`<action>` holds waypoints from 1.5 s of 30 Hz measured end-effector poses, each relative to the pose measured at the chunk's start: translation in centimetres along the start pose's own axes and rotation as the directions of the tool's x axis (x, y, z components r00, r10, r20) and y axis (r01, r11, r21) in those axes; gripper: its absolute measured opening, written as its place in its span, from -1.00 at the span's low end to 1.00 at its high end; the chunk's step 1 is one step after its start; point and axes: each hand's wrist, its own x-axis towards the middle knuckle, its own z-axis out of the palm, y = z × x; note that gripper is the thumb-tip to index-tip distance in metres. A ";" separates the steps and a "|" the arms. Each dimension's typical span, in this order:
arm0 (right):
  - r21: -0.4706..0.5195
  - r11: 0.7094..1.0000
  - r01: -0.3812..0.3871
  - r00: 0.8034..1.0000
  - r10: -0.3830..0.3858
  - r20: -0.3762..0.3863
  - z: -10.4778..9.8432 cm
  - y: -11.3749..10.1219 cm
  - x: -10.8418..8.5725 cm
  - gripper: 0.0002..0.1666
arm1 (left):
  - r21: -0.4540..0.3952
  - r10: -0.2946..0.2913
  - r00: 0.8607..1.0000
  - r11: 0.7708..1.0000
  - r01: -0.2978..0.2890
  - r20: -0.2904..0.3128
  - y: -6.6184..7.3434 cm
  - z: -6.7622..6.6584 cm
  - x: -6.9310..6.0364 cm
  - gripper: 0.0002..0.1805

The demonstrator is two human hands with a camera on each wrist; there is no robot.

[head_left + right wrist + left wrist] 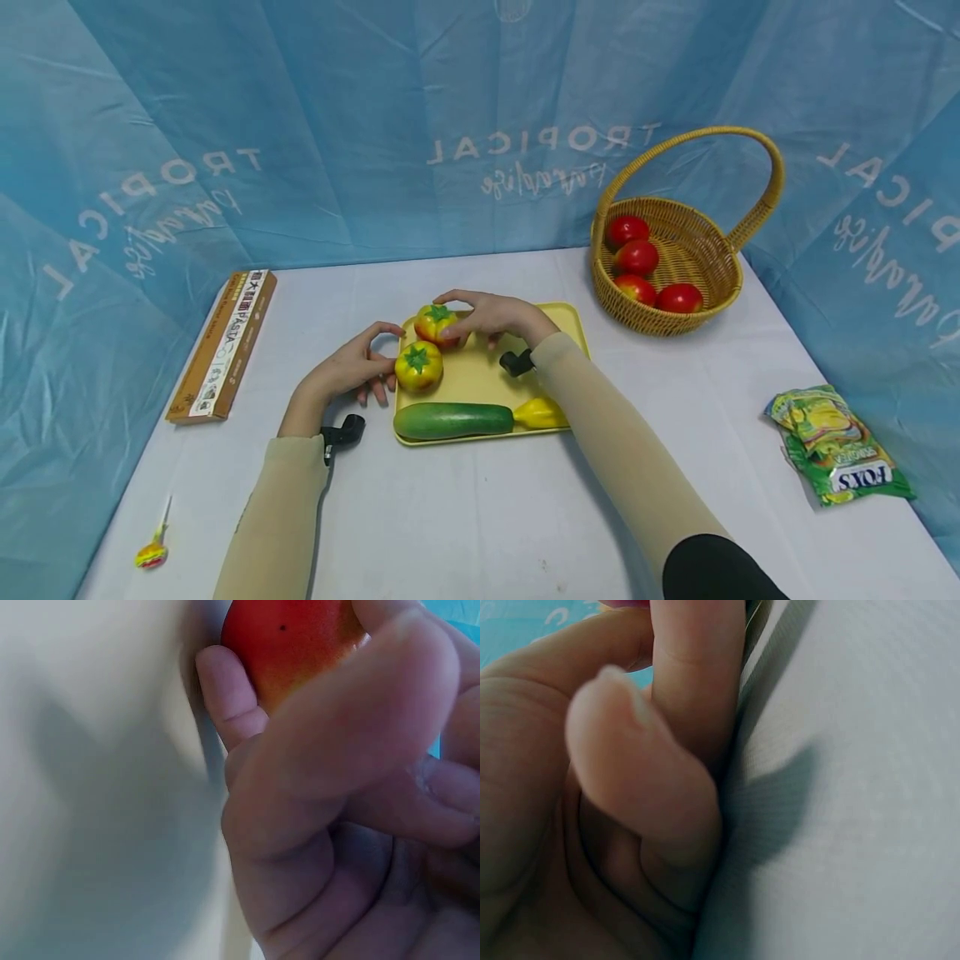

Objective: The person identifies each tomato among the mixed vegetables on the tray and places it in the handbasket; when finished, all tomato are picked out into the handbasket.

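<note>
Grasping the farther yellow-red fruit [428,327] with the right hand [498,317], at about ten o'clock on the yellow tray [480,375]. Reaching to the nearer fruit [418,367], at nine o'clock, with the left hand [348,367]; cannot tell whether gripping it. Can see a wicker basket [652,320] on the surface [487,517], toward two o'clock.

Smooth, glossy skin on 2 green-topped fruits [419,367], plastic-looking tray [474,372], rough woven basket [633,316] (wicker-like), matt tablecloth [465,517].

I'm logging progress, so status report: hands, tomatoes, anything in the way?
Right hand gripping far tomato. Left hand beside near tomato. Near tomato on yellow tray. No obstruction visible around either.
</note>
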 end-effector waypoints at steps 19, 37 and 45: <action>0.010 0.992 0.124 0.988 -0.123 -0.095 -3.3 -1.5 -6.3 -0.13 | 0.002 0.028 1.000 1.000 -0.028 -0.003 0.0 0.2 0.0 -0.36; 0.052 0.996 0.067 0.899 -0.038 -0.437 -8.0 2.3 -17.4 -0.08 | -0.017 0.032 0.999 0.999 -0.032 0.001 -0.2 0.2 0.1 -0.35; 0.102 0.994 0.041 0.864 0.016 -0.504 -9.7 4.3 -20.0 -0.04 | -0.005 0.034 0.999 0.999 -0.034 0.006 -0.2 0.0 0.1 -0.36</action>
